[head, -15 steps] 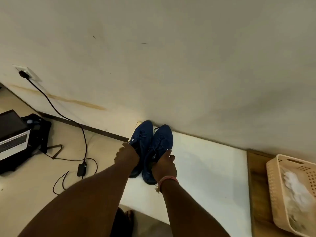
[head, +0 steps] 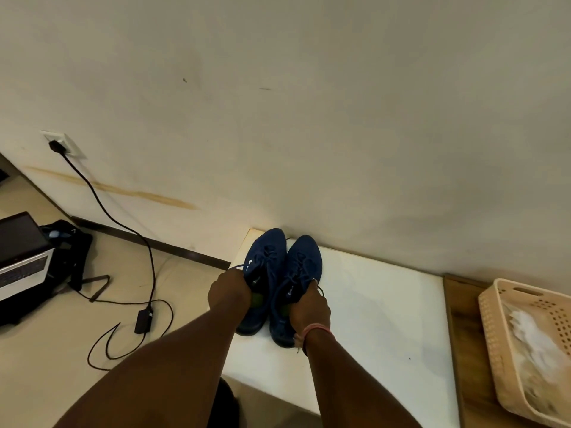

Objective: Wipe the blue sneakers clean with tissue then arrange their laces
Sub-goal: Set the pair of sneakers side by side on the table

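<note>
Blue sneakers [head: 279,282], two, on white table [head: 386,319], left hand [head: 229,293] and right hand [head: 310,307] fingers each grasping one.

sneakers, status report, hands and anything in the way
Left hand pinching a lace on left sneaker; right hand gripping right sneaker lace. Pair side by side on white table, toes to wall. Nothing in the way.

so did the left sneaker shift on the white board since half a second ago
No. The left sneaker keeps its toe at the white board corner by the wall, beside the right sneaker; only the hands shifted slightly.
</note>
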